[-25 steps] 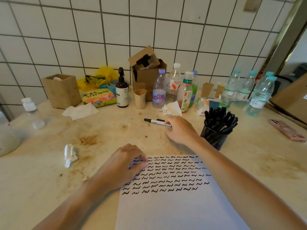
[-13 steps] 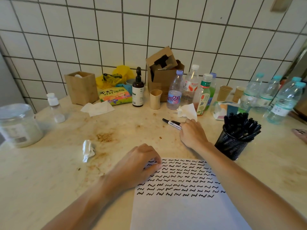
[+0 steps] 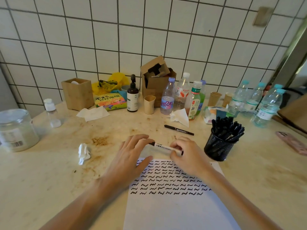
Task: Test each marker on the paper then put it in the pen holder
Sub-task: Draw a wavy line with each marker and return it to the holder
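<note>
**Marker in both hands, cap about to come off**

Marker sits horizontal at frame centre, just above the top edge of the paper, lifted off the bench. White labelled barrel, black cap end pointing frame-left.

Right hand has its grip clenched on the barrel's right end. Left hand pinches the black cap end with its fingertips; other fingers spread loose. Reads as an uncapping pull, cap not yet off as far as I can tell.

Handling, my call: light, rigid plastic, smooth barrel so a bit slippery. Hold mid-barrel on the label with one hand, cap with the other, pull straight along the axis. Cap is a friction fit, so expect a sudden release. Tip is the only delicate part; keep it off skin.

Paper already carries rows of black squiggles across its upper half, lower half blank. Plenty of room for the next mark.

Second marker lies on the bench above the hands, near a crumpled tissue. Likely next in line.

Pen holder, black mesh, stands right of the right hand, packed with markers. Drop-in slot will be tight.

Clutter along the tiled wall at the top: bottles, cardboard box, cups. Pink phone at right edge.
</note>
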